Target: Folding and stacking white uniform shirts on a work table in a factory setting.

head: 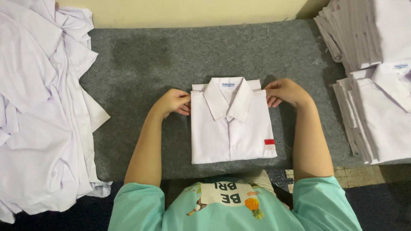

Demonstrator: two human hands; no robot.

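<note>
A folded white collared shirt lies face up in the middle of the grey felt-covered table, collar away from me, with a small red-and-white patch on its lower right. My left hand pinches the shirt's upper left shoulder edge. My right hand grips the upper right shoulder edge. Both forearms reach in from the near side, flanking the shirt.
A loose heap of unfolded white shirts covers the left end of the table. Two stacks of folded white shirts stand at the right, one behind the other. A cream wall runs along the far edge. My teal T-shirt fills the bottom.
</note>
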